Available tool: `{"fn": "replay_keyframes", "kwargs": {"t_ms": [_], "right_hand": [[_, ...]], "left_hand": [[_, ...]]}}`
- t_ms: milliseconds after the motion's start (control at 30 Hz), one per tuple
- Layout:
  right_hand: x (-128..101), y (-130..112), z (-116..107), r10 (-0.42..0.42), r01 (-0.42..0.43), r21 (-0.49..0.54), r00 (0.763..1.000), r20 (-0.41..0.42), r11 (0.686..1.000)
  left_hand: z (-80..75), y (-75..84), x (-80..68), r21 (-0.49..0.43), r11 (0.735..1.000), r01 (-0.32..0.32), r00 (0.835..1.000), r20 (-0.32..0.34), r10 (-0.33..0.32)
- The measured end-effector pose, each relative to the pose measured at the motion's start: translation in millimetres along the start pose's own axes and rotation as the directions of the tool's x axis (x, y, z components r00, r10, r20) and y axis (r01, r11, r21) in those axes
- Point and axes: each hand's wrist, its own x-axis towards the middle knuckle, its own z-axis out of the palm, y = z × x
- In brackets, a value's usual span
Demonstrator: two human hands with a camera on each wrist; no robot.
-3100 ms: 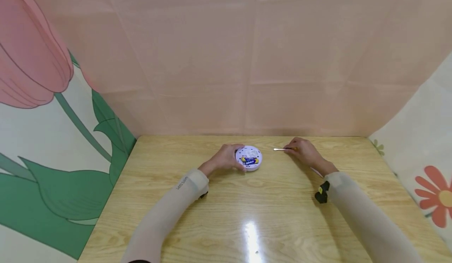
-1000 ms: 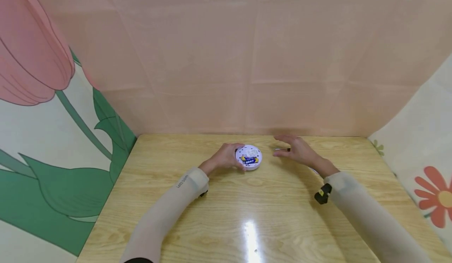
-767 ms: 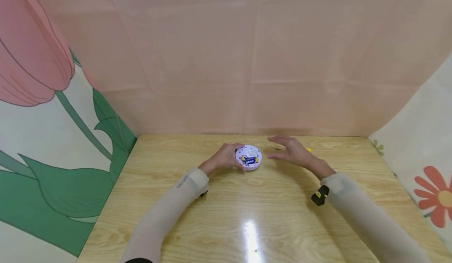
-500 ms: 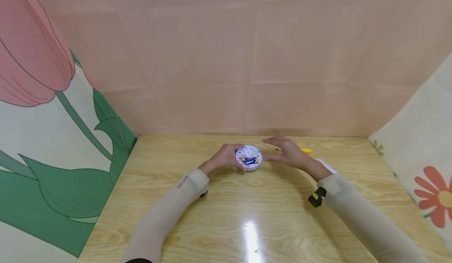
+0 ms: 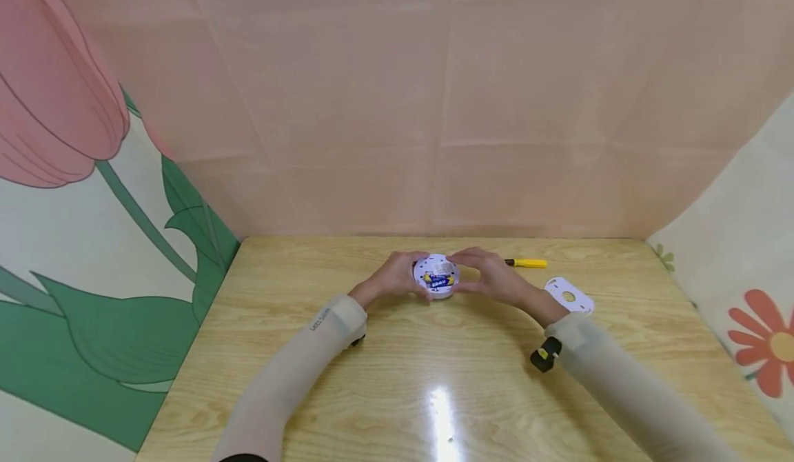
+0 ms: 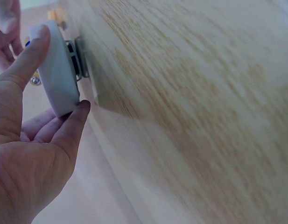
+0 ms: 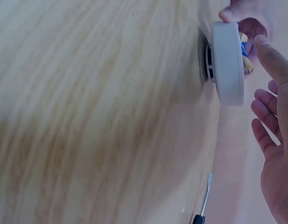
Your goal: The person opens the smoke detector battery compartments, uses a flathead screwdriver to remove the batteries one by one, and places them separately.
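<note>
One grip, left hand (image 5: 393,277), clasps the white disc (image 5: 442,269); right hand (image 5: 495,280), spread empty beside it, partly hides the screwdriver (image 5: 528,263).

Round white device (image 7: 228,65), centre: smooth, hard-looking plastic with a low sheen.
Batteries (image 5: 439,282) on it: smooth printed wrappers, a small metallic end showing.
Screwdriver (image 5: 527,263), far right: smooth, plastic-looking yellow handle; shiny metal shaft (image 7: 207,192).
Flat plate (image 5: 558,287), right: white and smooth, apparently plastic.
Tabletop (image 5: 372,379): wood grain under a glossy finish, reflecting a bright streak at the near side.
Far backdrop (image 5: 434,103): matt, creased, cloth-like sheet.
Sleeves (image 5: 620,365), left and right: soft matt cloth.
</note>
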Motion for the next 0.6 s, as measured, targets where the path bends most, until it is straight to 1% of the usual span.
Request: {"fn": "replay_keyframes", "kwargs": {"t_ms": [100,400,600], "right_hand": [[0.4,-1.6,4.9,-0.008,0.008,-0.004,1.000,-0.002,1.000],[-0.2,-5.0,17.7,-0.029,0.029,0.005,0.999,-0.035,1.000],[-0.3,-6.0,22.3,-0.048,0.049,0.015,0.998,-0.049,0.999]], "left_hand": [[-0.5,0.4,-0.9,-0.006,1.000,0.000,1.000,0.001,0.000],[-0.7,0.3,-0.5,0.022,1.000,-0.003,1.000,-0.002,0.003],[-0.2,0.2,-0.1,0.027,1.000,-0.009,1.000,-0.007,0.009]]}}
